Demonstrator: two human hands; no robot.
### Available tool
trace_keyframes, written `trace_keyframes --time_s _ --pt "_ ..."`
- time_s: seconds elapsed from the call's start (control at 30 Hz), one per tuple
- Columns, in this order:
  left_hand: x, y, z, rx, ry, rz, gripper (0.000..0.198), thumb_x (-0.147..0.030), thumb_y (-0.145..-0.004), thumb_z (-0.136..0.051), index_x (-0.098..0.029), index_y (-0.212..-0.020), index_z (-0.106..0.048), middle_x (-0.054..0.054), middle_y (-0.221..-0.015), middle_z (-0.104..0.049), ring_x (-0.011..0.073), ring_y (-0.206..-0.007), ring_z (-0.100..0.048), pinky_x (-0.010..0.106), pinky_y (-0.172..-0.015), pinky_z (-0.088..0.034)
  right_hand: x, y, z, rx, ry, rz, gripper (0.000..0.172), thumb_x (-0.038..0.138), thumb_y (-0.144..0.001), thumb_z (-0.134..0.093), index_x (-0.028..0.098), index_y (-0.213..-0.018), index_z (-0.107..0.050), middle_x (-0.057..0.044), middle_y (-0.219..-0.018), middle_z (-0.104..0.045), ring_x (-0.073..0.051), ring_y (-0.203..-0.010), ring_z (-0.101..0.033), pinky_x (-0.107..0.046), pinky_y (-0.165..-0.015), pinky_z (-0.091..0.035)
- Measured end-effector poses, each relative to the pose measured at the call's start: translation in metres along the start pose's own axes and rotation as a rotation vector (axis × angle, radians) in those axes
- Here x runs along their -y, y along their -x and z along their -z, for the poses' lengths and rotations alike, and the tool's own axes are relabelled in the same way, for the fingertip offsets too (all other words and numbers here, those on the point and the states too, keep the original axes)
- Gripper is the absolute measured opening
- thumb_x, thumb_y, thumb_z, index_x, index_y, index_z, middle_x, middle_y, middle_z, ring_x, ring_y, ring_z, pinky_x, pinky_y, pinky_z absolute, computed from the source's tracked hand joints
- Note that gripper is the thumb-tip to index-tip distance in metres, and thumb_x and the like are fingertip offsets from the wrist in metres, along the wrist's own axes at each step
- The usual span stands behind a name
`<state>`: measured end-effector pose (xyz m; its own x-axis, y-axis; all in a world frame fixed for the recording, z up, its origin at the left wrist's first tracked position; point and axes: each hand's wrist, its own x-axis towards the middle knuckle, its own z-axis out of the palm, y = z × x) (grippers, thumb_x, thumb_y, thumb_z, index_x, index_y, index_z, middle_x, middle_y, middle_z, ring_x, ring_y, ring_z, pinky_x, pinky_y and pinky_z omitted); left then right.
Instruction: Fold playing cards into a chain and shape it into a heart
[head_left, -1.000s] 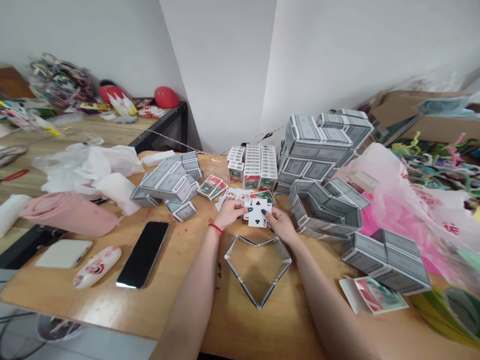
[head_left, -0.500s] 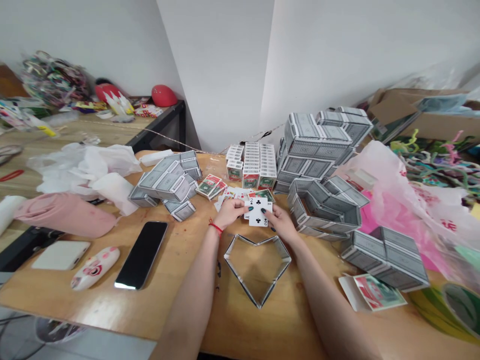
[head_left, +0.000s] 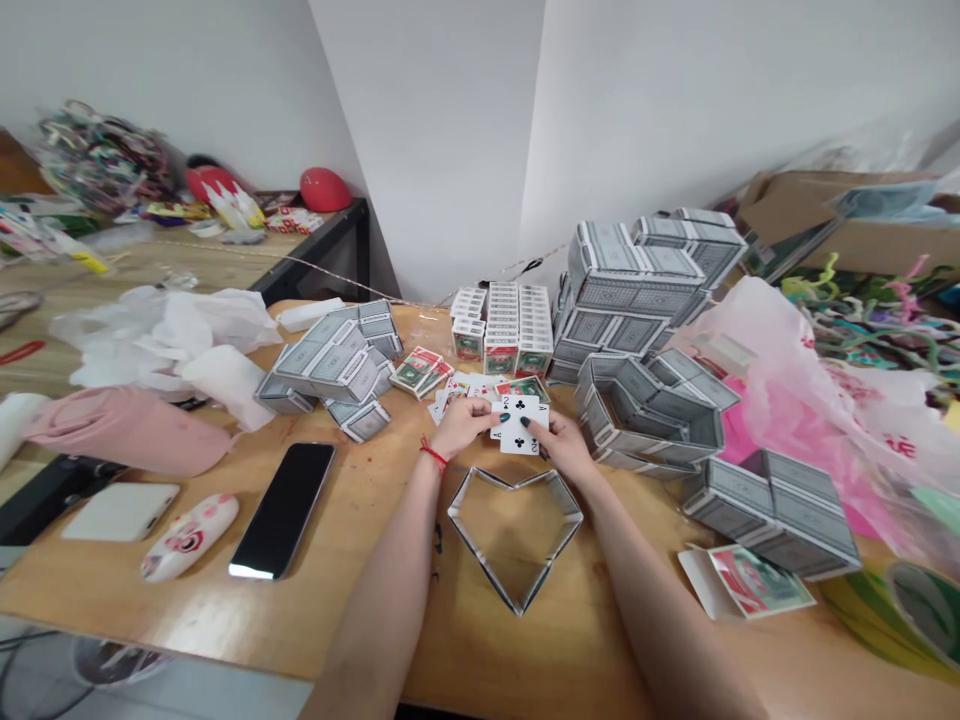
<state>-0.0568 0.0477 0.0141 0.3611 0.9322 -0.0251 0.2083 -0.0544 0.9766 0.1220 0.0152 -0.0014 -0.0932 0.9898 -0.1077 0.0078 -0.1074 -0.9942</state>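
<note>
Two overlapping playing cards (head_left: 520, 432) are held face up between my hands, a two of clubs on top and an ace partly hidden beneath it. My left hand (head_left: 463, 428) pinches their left side, thumb on the face. On the right side, my right hand (head_left: 564, 440) grips them the same way. Just below the hands, a heart-shaped frame of folded cards (head_left: 551, 560) stands on the table. Loose playing cards (head_left: 480, 384) lie spread behind my hands, beside several red and green card boxes (head_left: 420, 371).
Rows of card boxes (head_left: 502, 320) stand at the back. To the right rise stacked grey card structures (head_left: 637, 270), with another card structure (head_left: 330, 355) at left. A phone (head_left: 283, 510), a white mouse-like object (head_left: 190, 537) and yellow tape (head_left: 885, 620) lie around the table.
The two of clubs has shifted slightly to the right over the card beneath, showing a little more of it at the left. Both hands keep hold in nearly the same place.
</note>
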Motion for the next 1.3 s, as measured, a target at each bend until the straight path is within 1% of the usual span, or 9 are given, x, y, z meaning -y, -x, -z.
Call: trace_keyframes --time_s 0.1,0.2,0.37,0.53,0.63,0.77,0.9,1.03,1.3 --pt "0.0 0.0 -0.001 0.01 0.012 0.011 0.036 -0.041 -0.062 -0.061 -0.012 -0.05 -0.046 -0.004 -0.046 -0.042 0.0049 -0.046 -0.036 0.019 -0.045 -0.024 0.001 0.0 0.0 -0.02 0.0 0.006 0.033 0.04 -0.062 -0.062 0.015 -0.084 -0.059 -0.005 -0.078 -0.064 -0.014 -0.063 -0.055 -0.026 -0.055 -0.044" --pt "0.0 0.0 -0.002 0.01 0.021 0.025 0.035 -0.041 -0.062 -0.061 -0.012 -0.049 -0.047 -0.004 -0.046 -0.043 0.0047 -0.045 -0.036 0.019 -0.044 -0.024 0.001 -0.001 0.001 -0.006 -0.029 -0.007 0.035 0.039 -0.061 -0.064 0.015 -0.085 -0.06 -0.006 -0.082 -0.065 -0.017 -0.069 -0.057 -0.029 -0.061 -0.046" --pt "0.0 0.0 -0.002 0.004 0.038 0.022 0.033 -0.038 -0.062 -0.062 -0.011 -0.049 -0.048 -0.004 -0.045 -0.042 0.0047 -0.045 -0.036 0.019 -0.045 -0.025 -0.001 -0.002 0.003 0.003 -0.08 -0.035 0.037 0.039 -0.06 -0.065 0.014 -0.086 -0.06 -0.006 -0.084 -0.066 -0.017 -0.069 -0.058 -0.029 -0.061 -0.046" --pt "0.003 0.001 0.0 0.056 0.279 0.059 0.031 -0.04 -0.068 -0.056 -0.01 -0.06 -0.055 0.0 -0.055 -0.051 0.0072 -0.052 -0.043 0.021 -0.051 -0.033 -0.005 -0.004 0.003 -0.018 -0.214 -0.077 0.038 0.037 -0.057 -0.068 0.015 -0.086 -0.061 -0.005 -0.082 -0.066 -0.015 -0.064 -0.058 -0.028 -0.059 -0.046" --pt "0.005 0.001 0.0 0.109 0.411 0.116 0.03 -0.039 -0.065 -0.061 -0.01 -0.067 -0.06 0.002 -0.061 -0.056 0.0091 -0.057 -0.047 0.022 -0.057 -0.037 -0.005 -0.004 0.003 -0.035 -0.262 -0.085 0.04 0.037 -0.054 -0.07 0.014 -0.086 -0.061 -0.005 -0.08 -0.066 -0.015 -0.063 -0.059 -0.028 -0.058 -0.046" --pt "0.006 0.001 0.0 0.133 0.481 0.17 0.032 -0.038 -0.058 -0.067 -0.009 -0.071 -0.063 0.003 -0.063 -0.058 0.0096 -0.059 -0.049 0.023 -0.059 -0.038 -0.002 -0.003 0.002 -0.021 -0.265 -0.09 0.042 0.038 -0.054 -0.07 0.014 -0.088 -0.061 -0.006 -0.082 -0.066 -0.016 -0.065 -0.059 -0.029 -0.059 -0.047" --pt "0.008 0.0 0.001 0.149 0.492 0.175 0.03 -0.037 -0.058 -0.068 -0.009 -0.068 -0.064 0.003 -0.062 -0.058 0.009 -0.058 -0.049 0.023 -0.059 -0.038 -0.003 -0.003 0.002 -0.027 -0.252 -0.077 0.041 0.038 -0.055 -0.069 0.015 -0.087 -0.061 -0.006 -0.082 -0.066 -0.016 -0.064 -0.059 -0.029 -0.057 -0.047" --pt "0.011 -0.001 0.001 0.157 0.446 0.157 0.03 -0.036 -0.059 -0.068 -0.009 -0.07 -0.065 0.003 -0.063 -0.059 0.0081 -0.057 -0.049 0.021 -0.056 -0.036 -0.004 -0.003 0.002 -0.029 -0.227 -0.063 0.039 0.038 -0.055 -0.069 0.015 -0.085 -0.061 -0.006 -0.082 -0.066 -0.015 -0.062 -0.059 -0.028 -0.056 -0.046" --pt "0.009 -0.002 -0.002 0.159 0.356 0.147 0.033 -0.036 -0.06 -0.067 -0.008 -0.078 -0.065 0.003 -0.063 -0.059 0.008 -0.054 -0.048 0.021 -0.054 -0.036 0.001 -0.002 0.0 -0.077 -0.132 -0.04 0.034 0.04 -0.054 -0.069 0.014 -0.075 -0.061 -0.004 -0.07 -0.066 -0.015 -0.058 -0.057 -0.027 -0.053 -0.045"
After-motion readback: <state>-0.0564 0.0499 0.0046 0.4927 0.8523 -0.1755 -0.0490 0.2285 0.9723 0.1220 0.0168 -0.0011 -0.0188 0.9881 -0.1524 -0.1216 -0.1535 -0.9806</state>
